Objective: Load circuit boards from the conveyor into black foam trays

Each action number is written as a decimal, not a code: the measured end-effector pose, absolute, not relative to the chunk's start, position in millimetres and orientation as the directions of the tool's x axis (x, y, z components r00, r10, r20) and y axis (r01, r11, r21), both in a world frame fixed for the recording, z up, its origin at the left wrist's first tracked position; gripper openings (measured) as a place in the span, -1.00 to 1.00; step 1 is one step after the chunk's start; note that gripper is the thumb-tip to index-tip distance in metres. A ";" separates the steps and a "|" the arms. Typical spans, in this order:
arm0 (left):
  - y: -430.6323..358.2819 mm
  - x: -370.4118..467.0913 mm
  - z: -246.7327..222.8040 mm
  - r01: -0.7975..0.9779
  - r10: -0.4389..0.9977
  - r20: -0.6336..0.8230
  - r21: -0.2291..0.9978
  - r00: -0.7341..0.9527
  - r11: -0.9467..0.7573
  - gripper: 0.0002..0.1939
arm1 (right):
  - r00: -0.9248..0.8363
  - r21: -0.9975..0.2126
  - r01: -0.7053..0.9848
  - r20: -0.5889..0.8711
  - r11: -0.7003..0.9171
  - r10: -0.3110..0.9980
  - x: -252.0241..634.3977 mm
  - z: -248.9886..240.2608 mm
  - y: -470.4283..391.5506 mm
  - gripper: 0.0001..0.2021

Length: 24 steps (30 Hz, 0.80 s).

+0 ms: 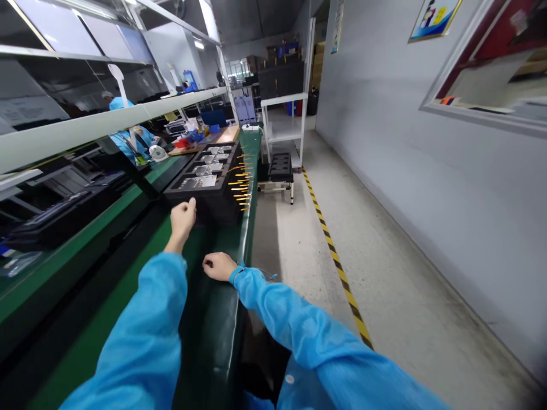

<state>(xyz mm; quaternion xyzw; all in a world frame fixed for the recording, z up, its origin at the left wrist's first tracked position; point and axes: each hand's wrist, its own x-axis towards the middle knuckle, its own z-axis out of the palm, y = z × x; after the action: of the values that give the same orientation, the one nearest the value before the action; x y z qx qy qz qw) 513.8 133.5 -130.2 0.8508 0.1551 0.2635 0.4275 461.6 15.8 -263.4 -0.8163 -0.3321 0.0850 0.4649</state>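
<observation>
My left hand (183,218) is raised by the near left corner of a stack of black foam trays (209,206). Its fingers are curled closed, and their inner side is hidden, so I cannot make out anything in them. The top tray has several compartments, each with a clear and silvery flat piece (199,181) in it. Lower and to the right, my right hand (219,266) hovers over or rests on the green bench top (209,319) near its edge. Those fingers are curled in, with a small dark gap and nothing visible inside. Blue sleeves cover both arms.
Orange-yellow strips (241,191) stick out along the stack's right side. Another black tray (280,164) sits on a low stand beside a white shelf cart (284,134). A co-worker in blue (137,139) is across the bench. Striped floor tape (329,239) runs along the aisle.
</observation>
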 end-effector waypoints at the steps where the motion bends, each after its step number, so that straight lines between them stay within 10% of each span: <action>1: 128.7 487.2 -146.8 -0.018 0.471 0.414 0.766 0.779 -0.643 -0.57 | 0.793 -0.844 0.420 0.164 -0.332 0.586 462.6 -263.7 16.6 -0.86; 4: 102.4 405.1 -209.2 -0.205 0.358 0.611 0.660 0.707 -0.722 -0.68 | 0.878 -0.935 0.246 0.103 -0.256 0.468 467.2 -266.6 20.2 -0.86; 9: 63.4 341.7 -280.7 -0.255 0.179 0.479 0.705 0.859 -0.662 -0.73 | 0.926 -0.989 0.095 0.045 -0.117 0.375 473.2 -272.7 21.1 -0.86; 20: 45.7 365.4 -277.8 -0.247 0.242 0.520 0.701 0.819 -0.669 -0.71 | 0.895 -0.945 -0.237 -0.122 0.225 0.429 483.0 -282.6 24.2 -0.89; 24: 57.0 367.7 -285.5 -0.017 0.521 0.369 0.828 0.770 -0.561 -0.60 | 0.879 -0.936 -0.274 -0.150 0.222 0.452 483.1 -284.6 29.9 -0.90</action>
<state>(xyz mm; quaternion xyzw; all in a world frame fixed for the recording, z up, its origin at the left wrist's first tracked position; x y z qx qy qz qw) 367.7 57.0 -285.5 0.8298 0.1518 0.3034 0.4432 483.1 29.9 -284.6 -0.5784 -0.0767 0.2333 0.7779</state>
